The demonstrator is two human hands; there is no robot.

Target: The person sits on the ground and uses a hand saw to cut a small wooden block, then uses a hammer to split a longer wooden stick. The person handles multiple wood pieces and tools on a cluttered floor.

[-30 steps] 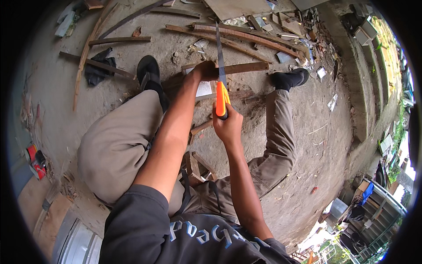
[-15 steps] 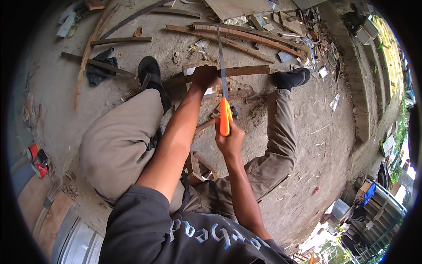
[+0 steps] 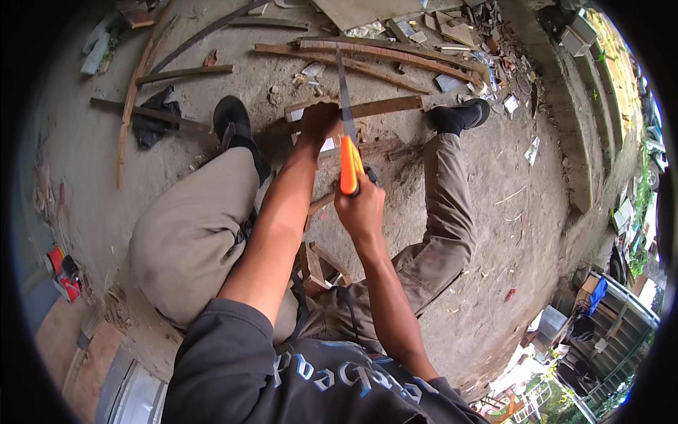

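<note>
My right hand [image 3: 361,206] grips a handsaw [image 3: 349,166] by its orange handle, and the thin metal blade points away from me. A wooden strip [image 3: 388,106] lies crosswise under the blade, which runs right beside my left hand [image 3: 321,121]. That hand is closed over the left part of the strip and presses it onto a white-sided block [image 3: 328,144] on the ground. The exact spot where blade and wood meet is too small to make out.
Long wooden strips [image 3: 353,65] lie beyond my hands, near scattered scraps. A black plastic bag [image 3: 154,121] is at the left. My feet flank the work, the right shoe [image 3: 472,114] close to the strip's end. Concrete steps [image 3: 579,134] rise at the right.
The saw's handle and my right hand have moved forward, away from my body, bringing the handle closer to the strip. My left hand keeps its hold, while the whole view has shifted slightly.
</note>
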